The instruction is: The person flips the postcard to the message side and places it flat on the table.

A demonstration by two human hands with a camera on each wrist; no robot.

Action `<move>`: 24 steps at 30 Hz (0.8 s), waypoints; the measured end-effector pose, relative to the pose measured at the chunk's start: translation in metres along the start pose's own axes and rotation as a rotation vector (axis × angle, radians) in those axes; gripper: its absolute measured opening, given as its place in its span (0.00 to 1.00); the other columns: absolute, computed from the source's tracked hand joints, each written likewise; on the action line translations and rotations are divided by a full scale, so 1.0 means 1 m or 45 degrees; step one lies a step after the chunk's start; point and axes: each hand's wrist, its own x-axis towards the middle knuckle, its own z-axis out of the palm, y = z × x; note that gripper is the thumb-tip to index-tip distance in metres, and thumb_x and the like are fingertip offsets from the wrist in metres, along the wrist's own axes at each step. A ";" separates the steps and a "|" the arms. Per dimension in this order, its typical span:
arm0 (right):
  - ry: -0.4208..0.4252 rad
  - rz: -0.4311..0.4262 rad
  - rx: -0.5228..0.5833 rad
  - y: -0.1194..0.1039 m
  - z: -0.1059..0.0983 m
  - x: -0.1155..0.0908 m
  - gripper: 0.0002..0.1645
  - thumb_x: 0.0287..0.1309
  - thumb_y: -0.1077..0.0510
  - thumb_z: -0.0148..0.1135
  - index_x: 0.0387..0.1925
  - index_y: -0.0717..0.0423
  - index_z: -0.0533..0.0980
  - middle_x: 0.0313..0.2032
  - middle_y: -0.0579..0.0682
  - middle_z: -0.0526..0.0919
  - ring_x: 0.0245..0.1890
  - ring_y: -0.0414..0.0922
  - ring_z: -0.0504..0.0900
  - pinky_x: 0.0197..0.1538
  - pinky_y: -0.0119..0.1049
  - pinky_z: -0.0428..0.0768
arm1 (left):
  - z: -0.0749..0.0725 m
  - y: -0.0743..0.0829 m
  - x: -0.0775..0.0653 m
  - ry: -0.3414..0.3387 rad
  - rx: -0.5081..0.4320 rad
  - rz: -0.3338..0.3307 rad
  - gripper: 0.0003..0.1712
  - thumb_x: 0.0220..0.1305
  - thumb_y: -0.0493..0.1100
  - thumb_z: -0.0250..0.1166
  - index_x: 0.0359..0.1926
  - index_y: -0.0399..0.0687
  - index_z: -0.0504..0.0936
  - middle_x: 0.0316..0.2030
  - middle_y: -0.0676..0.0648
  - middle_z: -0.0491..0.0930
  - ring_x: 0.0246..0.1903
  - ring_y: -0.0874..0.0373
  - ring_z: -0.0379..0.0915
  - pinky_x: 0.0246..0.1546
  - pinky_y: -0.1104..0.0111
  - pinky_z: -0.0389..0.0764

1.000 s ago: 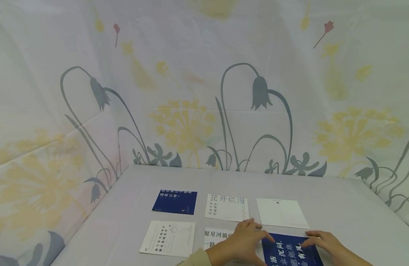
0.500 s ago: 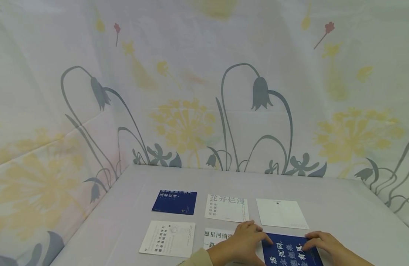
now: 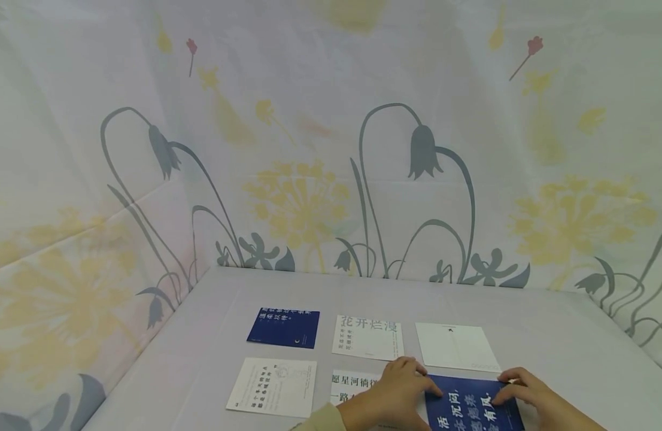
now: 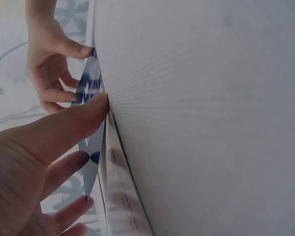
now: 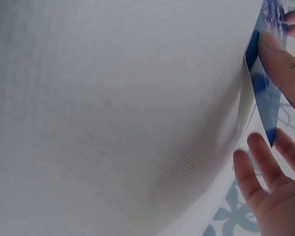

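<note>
A dark blue card (image 3: 473, 404) with white Chinese characters is held between both hands at the near right of the table in the head view. The left hand (image 3: 390, 395) grips its left side, thumb at the near edge and fingers toward the far corner. On the opposite side, the right hand (image 3: 533, 398) holds it with thumb and fingertips. In the left wrist view the card (image 4: 91, 81) appears nearly edge-on, the left thumb (image 4: 73, 123) at its edge. The right wrist view shows the right thumb (image 5: 280, 64) against the card (image 5: 266, 93). A white printed card (image 3: 349, 383) lies partly hidden behind the left hand.
On the grey-white table (image 3: 191, 359) lie a blue card (image 3: 285, 328), a white card with large grey characters (image 3: 367, 338), a mostly blank white card (image 3: 457, 347) and a white card with a faint drawing (image 3: 272, 388). A flower-patterned curtain (image 3: 309, 120) encloses the back and sides.
The held blue card and the right hand have shifted very slightly away from the near edge. The left hand and the cards lying on the table stay practically where they were.
</note>
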 end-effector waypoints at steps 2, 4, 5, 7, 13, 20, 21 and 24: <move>-0.015 0.000 0.064 -0.001 -0.002 0.001 0.23 0.43 0.55 0.74 0.42 0.40 0.74 0.48 0.47 0.63 0.39 0.29 0.64 0.31 0.29 0.76 | 0.000 0.001 0.000 0.021 0.019 0.004 0.32 0.41 0.62 0.74 0.52 0.69 0.79 0.51 0.58 0.67 0.54 0.63 0.57 0.58 0.65 0.61; -0.047 0.041 0.135 -0.002 -0.003 0.002 0.21 0.45 0.57 0.73 0.42 0.43 0.74 0.48 0.55 0.62 0.36 0.29 0.65 0.30 0.29 0.76 | -0.001 0.002 0.000 0.046 0.037 0.005 0.31 0.40 0.61 0.74 0.51 0.69 0.80 0.50 0.58 0.67 0.53 0.64 0.57 0.57 0.66 0.61; -0.057 0.052 0.165 -0.003 -0.004 0.001 0.21 0.46 0.59 0.72 0.43 0.45 0.74 0.47 0.60 0.62 0.34 0.30 0.66 0.30 0.29 0.76 | -0.001 0.003 -0.001 0.058 0.043 0.005 0.31 0.40 0.61 0.74 0.50 0.69 0.80 0.49 0.59 0.67 0.52 0.64 0.57 0.57 0.66 0.61; -0.067 0.078 0.222 -0.004 -0.005 0.001 0.21 0.47 0.61 0.71 0.44 0.47 0.74 0.48 0.61 0.61 0.31 0.31 0.68 0.30 0.28 0.76 | -0.002 0.004 -0.001 0.085 0.050 0.001 0.29 0.40 0.59 0.75 0.48 0.69 0.81 0.48 0.59 0.67 0.50 0.65 0.58 0.56 0.67 0.62; 0.020 -0.028 0.331 -0.006 -0.004 -0.001 0.28 0.48 0.66 0.68 0.51 0.47 0.72 0.50 0.25 0.55 0.27 0.35 0.70 0.27 0.29 0.76 | -0.002 0.009 0.000 0.178 -0.020 -0.050 0.22 0.39 0.53 0.77 0.41 0.67 0.84 0.41 0.62 0.66 0.42 0.69 0.59 0.48 0.76 0.65; 0.003 0.246 0.447 -0.011 -0.007 -0.005 0.28 0.53 0.63 0.64 0.56 0.53 0.67 0.43 0.42 0.67 0.27 0.39 0.74 0.29 0.31 0.78 | -0.003 0.011 0.004 0.196 -0.270 -0.138 0.19 0.43 0.43 0.76 0.40 0.59 0.85 0.40 0.61 0.62 0.31 0.75 0.65 0.33 0.83 0.69; 0.002 0.275 0.458 -0.011 -0.008 -0.006 0.29 0.54 0.63 0.64 0.58 0.53 0.66 0.41 0.46 0.68 0.27 0.39 0.74 0.30 0.31 0.78 | -0.003 0.011 0.004 0.197 -0.315 -0.150 0.19 0.43 0.42 0.76 0.40 0.58 0.85 0.40 0.61 0.62 0.30 0.75 0.65 0.31 0.83 0.69; 0.082 0.182 0.462 -0.009 -0.007 -0.006 0.37 0.53 0.67 0.64 0.63 0.52 0.61 0.34 0.50 0.72 0.26 0.40 0.75 0.29 0.31 0.78 | -0.003 0.011 0.003 0.226 -0.390 -0.148 0.19 0.44 0.40 0.76 0.40 0.57 0.85 0.40 0.61 0.62 0.27 0.77 0.65 0.29 0.83 0.69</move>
